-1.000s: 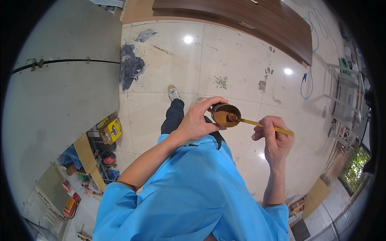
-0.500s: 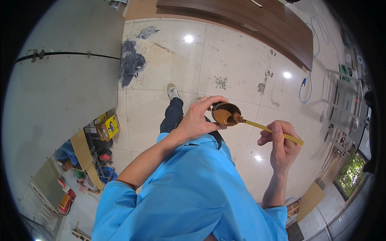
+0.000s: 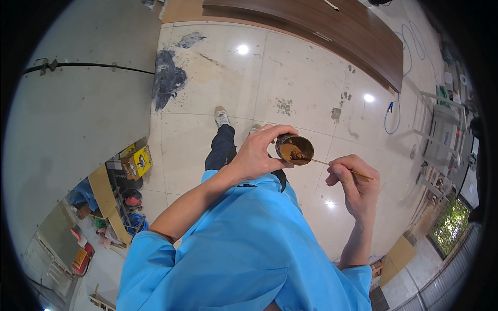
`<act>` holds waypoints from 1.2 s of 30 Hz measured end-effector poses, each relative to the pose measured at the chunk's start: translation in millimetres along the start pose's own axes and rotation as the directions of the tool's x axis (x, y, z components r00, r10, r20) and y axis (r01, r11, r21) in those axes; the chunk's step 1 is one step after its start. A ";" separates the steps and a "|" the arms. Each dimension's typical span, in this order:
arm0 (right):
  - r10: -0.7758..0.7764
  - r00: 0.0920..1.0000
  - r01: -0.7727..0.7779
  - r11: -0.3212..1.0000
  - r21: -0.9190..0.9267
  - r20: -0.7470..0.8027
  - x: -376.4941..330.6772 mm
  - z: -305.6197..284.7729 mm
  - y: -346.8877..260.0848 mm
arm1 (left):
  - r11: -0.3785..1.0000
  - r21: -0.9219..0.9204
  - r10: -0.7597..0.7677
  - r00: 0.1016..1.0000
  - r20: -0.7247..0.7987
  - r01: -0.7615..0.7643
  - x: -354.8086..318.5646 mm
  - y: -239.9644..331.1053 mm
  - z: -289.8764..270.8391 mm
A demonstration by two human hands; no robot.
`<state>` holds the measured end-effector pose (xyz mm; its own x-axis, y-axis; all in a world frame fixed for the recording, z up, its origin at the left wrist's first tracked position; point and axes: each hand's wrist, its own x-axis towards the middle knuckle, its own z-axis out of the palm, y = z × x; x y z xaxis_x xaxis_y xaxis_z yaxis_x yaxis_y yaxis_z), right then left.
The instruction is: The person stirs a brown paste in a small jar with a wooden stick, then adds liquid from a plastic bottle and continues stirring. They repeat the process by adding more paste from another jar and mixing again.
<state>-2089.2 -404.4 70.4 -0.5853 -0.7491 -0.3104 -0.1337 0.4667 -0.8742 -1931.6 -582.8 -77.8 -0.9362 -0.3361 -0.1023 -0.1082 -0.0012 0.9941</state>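
Observation:
My left hand (image 3: 262, 153) grips a small round cup (image 3: 293, 149) holding brown paste, held in front of my blue shirt. My right hand (image 3: 355, 182) pinches a thin yellow stick (image 3: 332, 166) whose tip reaches into the cup's paste. The cup's opening faces up toward the camera. One shoe (image 3: 222, 116) and a dark trouser leg show below the cup on the tiled floor.
A pale tiled floor (image 3: 290, 78) with dark paint stains (image 3: 168, 78) lies below. A long brown wooden panel (image 3: 321, 31) runs along the top. A grey wall (image 3: 78, 129) stands left, with boxes and tools (image 3: 132, 163) nearby. A blue hose (image 3: 397, 111) and metal frames (image 3: 441, 135) sit at the right.
The stick's tip stayed in the cup while my right hand shifted slightly down and right, then back toward the cup. My left hand kept holding the cup steady.

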 end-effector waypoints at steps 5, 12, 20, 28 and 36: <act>0.006 1.000 -0.005 0.999 -0.041 0.018 -2.3 -8.5 -9.3 | 1.000 0.000 -0.002 1.000 0.007 0.002 -0.8 -2.8 3.3; -0.033 0.999 0.033 0.999 -0.009 -0.005 -3.6 -14.8 -16.8 | 1.000 -0.004 -0.014 1.000 -0.010 0.014 -2.8 -1.8 2.8; -0.068 0.993 0.081 0.986 -0.147 0.093 6.5 -0.3 -12.8 | 1.000 -0.031 0.006 1.000 -0.007 -0.006 -1.4 4.6 1.8; -0.061 0.980 0.095 0.979 -0.178 0.188 2.0 -20.4 -23.7 | 0.996 -0.053 -0.066 0.998 0.018 0.067 -1.7 6.6 -0.2; -0.122 0.962 0.177 0.959 -0.220 0.244 3.9 -32.7 -34.6 | 0.997 -0.049 -0.051 0.999 0.013 0.051 -5.3 4.0 0.4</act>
<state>-2113.0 -408.1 111.7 -0.3514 -0.8924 -0.2831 -0.4078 0.4181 -0.8117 -1927.2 -580.6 -73.3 -0.9339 -0.3232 -0.1531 -0.1396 -0.0645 0.9881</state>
